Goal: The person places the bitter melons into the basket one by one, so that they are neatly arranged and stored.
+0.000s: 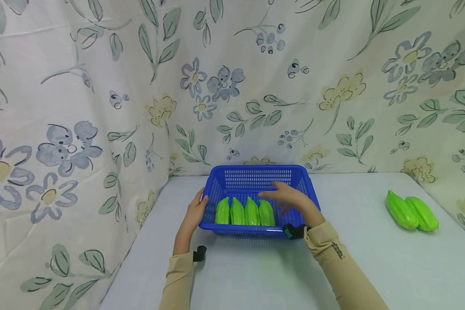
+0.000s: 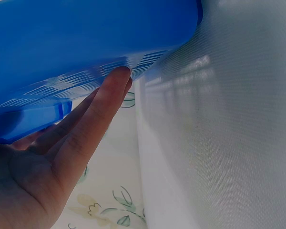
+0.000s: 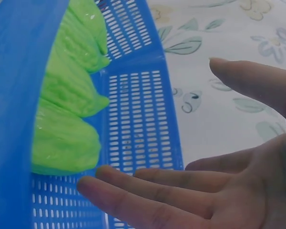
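Fingers of right hand (image 1: 289,197) hover spread, empty over basket (image 1: 248,231) | four fruits (image 1: 252,212) just left, rowed likely to save space | left hand (image 1: 195,212), fingers straight against basket, seemingly steadying it | two fruits (image 1: 402,211) well right

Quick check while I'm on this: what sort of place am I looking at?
Probably a staged tabletop workspace indoors, though the wider room isn't visible: floral cloth hangs around a white table, which bears a blue basket of green, vegetable-like pieces.
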`<state>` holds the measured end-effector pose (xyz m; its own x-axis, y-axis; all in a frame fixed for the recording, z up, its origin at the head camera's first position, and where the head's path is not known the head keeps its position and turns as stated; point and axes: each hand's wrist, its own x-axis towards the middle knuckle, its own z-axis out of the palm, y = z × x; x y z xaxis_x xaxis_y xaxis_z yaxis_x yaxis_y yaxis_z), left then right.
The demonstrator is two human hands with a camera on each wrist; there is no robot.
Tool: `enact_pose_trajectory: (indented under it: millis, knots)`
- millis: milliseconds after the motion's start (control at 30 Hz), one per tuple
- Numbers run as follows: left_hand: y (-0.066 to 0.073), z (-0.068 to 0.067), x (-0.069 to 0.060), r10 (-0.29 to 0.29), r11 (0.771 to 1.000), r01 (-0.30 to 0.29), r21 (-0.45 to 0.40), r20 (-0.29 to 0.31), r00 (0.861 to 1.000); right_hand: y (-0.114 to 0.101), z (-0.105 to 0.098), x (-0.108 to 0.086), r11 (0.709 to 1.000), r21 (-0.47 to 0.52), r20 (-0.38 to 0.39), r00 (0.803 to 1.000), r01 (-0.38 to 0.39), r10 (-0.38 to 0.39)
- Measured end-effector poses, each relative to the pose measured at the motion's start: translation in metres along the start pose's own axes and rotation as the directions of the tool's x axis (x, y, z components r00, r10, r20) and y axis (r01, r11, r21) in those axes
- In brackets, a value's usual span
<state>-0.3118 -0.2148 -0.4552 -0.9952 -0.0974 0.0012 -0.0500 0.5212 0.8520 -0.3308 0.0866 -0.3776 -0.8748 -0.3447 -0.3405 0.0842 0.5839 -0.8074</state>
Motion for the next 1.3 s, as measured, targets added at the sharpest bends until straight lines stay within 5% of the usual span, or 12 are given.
enact_pose_trajectory:
  millis: [567,1300]
  knots:
    - [0.000,0.000,0.000,0.007,1.000,-0.007,0.006,-0.001,1.000,0.002,-0.006,-0.002,0.993,0.067,-0.129,0.987,0.100,-0.091]
    - [-0.002,-0.001,0.001,0.005,1.000,-0.005,0.008,-0.003,1.000,0.021,-0.012,-0.015,0.938,0.105,-0.291,0.912,0.331,-0.289]
